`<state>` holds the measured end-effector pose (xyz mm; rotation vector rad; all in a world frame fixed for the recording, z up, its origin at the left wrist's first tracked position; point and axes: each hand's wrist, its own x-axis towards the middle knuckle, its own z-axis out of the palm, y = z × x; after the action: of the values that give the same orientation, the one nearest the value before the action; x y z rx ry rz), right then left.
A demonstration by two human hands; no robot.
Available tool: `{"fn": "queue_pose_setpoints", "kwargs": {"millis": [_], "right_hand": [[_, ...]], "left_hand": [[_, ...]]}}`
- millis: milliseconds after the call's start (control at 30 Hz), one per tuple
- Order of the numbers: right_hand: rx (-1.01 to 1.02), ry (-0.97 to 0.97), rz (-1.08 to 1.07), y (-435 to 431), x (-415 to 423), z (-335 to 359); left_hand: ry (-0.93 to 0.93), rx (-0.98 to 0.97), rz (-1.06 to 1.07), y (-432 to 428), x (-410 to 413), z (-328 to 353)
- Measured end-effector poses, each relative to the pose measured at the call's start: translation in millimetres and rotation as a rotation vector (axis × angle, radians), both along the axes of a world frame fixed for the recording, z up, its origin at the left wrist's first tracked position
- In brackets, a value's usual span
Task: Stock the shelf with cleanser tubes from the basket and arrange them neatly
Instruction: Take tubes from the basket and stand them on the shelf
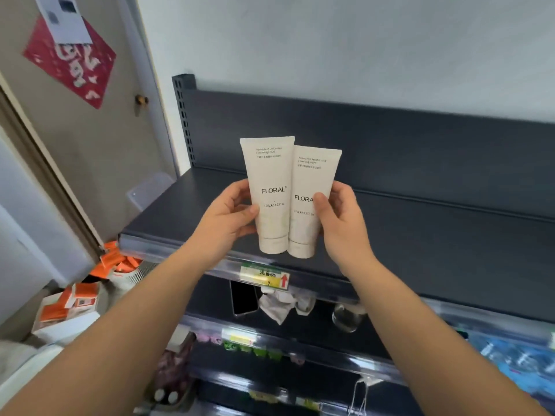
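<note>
Left hand (237,211): grips the left cleanser tube (270,175). The fingers curl round the tube's left side and the thumb presses on its front, just below the "FLORAL" print.
Right hand (339,217): grips the right cleanser tube (313,181). The thumb lies across the front, covering the end of the printed word, and the fingers wrap behind the right side.
Left cleanser tube: white, upright with its cap down. Its right side overlaps the neighbouring tube slightly.
Right cleanser tube: white, upright with its cap down, touching the left one and sitting a little lower in the view.
Place: both tubes are over the front edge of the dark top shelf (420,229), toward its left end.
Contact: the caps seem to rest on the shelf, though the angle leaves this unsure.
Front rail: a yellow price tag (265,276) with a red arrow sits just below the caps.
Shelf below: a black phone (244,297), a crumpled white cloth (279,304) and a clear glass (347,318).
</note>
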<state>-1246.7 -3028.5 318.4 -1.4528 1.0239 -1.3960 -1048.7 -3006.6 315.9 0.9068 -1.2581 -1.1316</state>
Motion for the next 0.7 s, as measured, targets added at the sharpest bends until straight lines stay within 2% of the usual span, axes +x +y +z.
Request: {"fn": "queue_pose_setpoints", "kwargs": {"millis": [167, 333, 500, 600, 700], "right_hand": [[0.058, 0.015, -0.033, -21.9, 5.3, -22.4], [0.049, 0.053, -0.001, -36.2, 12.1, -32.7], [0.058, 0.228, 0.026, -47.3, 11.8, -40.0], [0.068, 0.263, 0.008, -61.8, 14.6, -38.5], [0.085, 0.292, -0.008, -80.9, 18.7, -35.1]], "left_hand": [[-0.204, 0.007, 0.047, -28.6, -4.5, -13.4], [-0.291, 0.003, 0.050, -48.8, 7.9, -32.7], [-0.387, -0.027, 0.003, -60.0, 11.2, -39.5], [-0.552, -0.042, 0.018, -72.6, 9.7, -38.2], [-0.603, -0.054, 0.037, -96.0, 18.6, -36.3]]}}
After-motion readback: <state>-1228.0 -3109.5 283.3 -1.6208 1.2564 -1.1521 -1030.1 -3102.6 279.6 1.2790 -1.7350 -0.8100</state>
